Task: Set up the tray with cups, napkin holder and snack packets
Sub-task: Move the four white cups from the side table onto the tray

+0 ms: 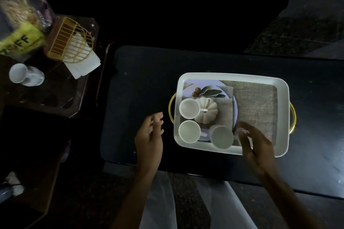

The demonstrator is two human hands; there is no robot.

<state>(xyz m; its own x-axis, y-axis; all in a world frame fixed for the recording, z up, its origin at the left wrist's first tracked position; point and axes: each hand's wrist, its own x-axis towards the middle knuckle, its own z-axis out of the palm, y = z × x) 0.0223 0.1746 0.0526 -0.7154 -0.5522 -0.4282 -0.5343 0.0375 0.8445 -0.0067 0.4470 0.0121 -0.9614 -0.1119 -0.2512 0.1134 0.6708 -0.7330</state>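
Three cups already on the tray [279, 117] — two [189, 108] [189, 131] along its left side, a third [222, 136] at the near edge, just beside the right hand [255, 142]. Right hand blurred over the tray's near right part, fingers apparently loose and spread, pinching nothing as far as can be told. Left hand [149, 135] off the tray, hovering over the dark worktop [141, 72] just left of the gold handle, fingers lightly curled, empty.

Still to fetch: a fourth cup [18, 73] lying on its side, the wire napkin holder [71, 42] with white napkins, and a snack packet [19, 29] with a yellow label — all on the side table [55, 98], well apart from the tray, up and to the left. Left hand clearly the nearer one; right would have to cross the body. Napkin holder tipped over, napkins spilling toward the tray; likely needs righting. Open room for it on the tray's right half
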